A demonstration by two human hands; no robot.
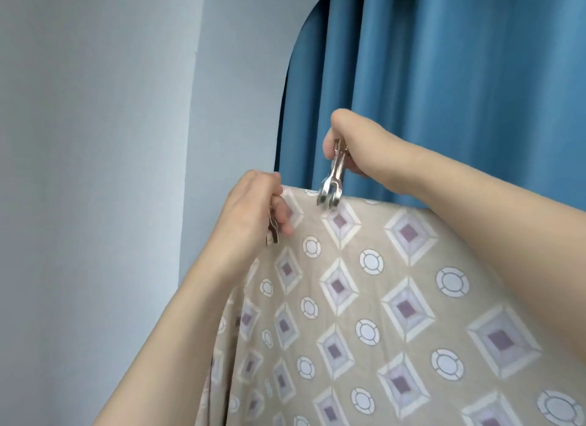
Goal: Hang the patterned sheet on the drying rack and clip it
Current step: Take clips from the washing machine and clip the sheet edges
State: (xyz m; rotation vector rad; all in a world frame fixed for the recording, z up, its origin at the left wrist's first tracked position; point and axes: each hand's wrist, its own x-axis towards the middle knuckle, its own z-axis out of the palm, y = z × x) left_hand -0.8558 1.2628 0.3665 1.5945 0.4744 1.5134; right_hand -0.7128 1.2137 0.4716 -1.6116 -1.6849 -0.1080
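The beige patterned sheet (364, 298), printed with diamonds and rings, hangs draped over a bar that its own cloth hides. My right hand (352, 140) pinches a metal clip (331, 184) by its handles, jaws down at the sheet's top edge. My left hand (250, 206) grips the sheet's upper left corner. It also holds another metal clip (272, 232), which sticks out below the palm.
A blue curtain (444, 76) hangs right behind the sheet. A pale grey wall (95, 171) fills the left side. The drying rack itself is not visible under the cloth.
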